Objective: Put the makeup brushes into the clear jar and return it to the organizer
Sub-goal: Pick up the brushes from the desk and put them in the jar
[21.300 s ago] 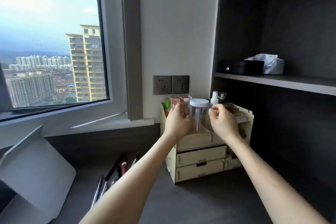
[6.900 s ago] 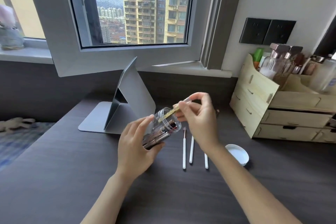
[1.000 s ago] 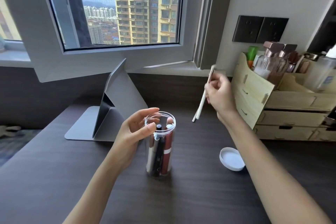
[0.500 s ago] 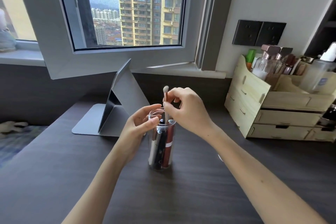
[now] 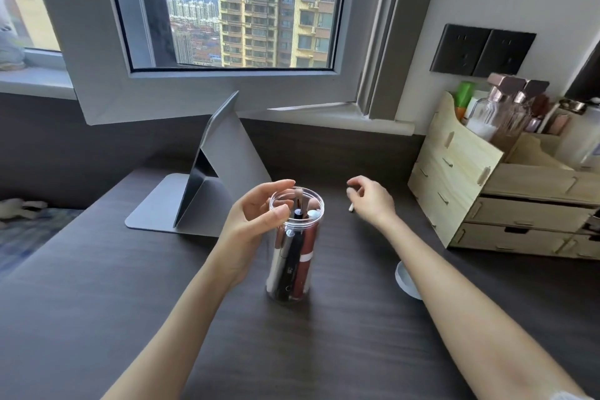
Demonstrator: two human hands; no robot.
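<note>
The left hand [image 5: 256, 224] is curling around the upper part of the jar [image 5: 293, 247], thumb in front and fingers behind the rim, gripping it as it stands upright and lidless on the dark surface [image 5: 97, 302]. Brushes [image 5: 298, 204] and dark and red tubes are standing inside it, one brush tip poking just above the rim. The right hand [image 5: 370, 201] is hovering low over the surface to the right of the jar, fingers loosely bent and apart, closing on nothing; a white brush end [image 5: 351, 207] is showing just beside its fingertips. The right forearm is lying across the white lid [image 5: 404, 281], hiding most of it. The wooden organizer [image 5: 461, 172] with bottles is sitting at the far right, well apart from the jar, and a folded grey stand [image 5: 224, 169] is sitting behind the left hand.
</note>
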